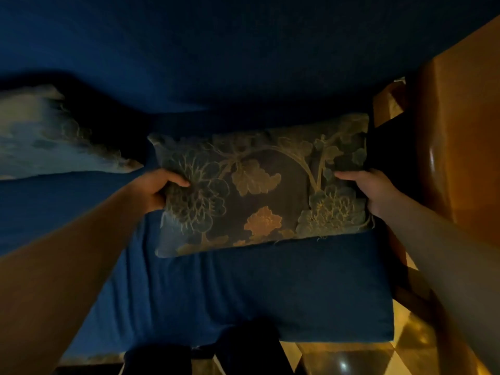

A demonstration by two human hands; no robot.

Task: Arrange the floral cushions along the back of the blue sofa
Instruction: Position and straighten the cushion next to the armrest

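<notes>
In dim light I hold a dark floral cushion (259, 185) with large leaf and flower embroidery over the right end of the blue sofa (243, 288). My left hand (162, 189) grips its left edge and my right hand (370, 189) grips its right edge. The cushion's top edge lies close to the sofa's blue backrest (243, 63); whether it touches is unclear. A second, paler floral cushion (51, 136) lies blurred at the left against the backrest.
A wooden armrest or cabinet side (454, 131) rises just right of the held cushion. A shiny tiled floor (351, 361) shows at the bottom right. My dark-clad legs (243, 345) stand at the sofa's front edge.
</notes>
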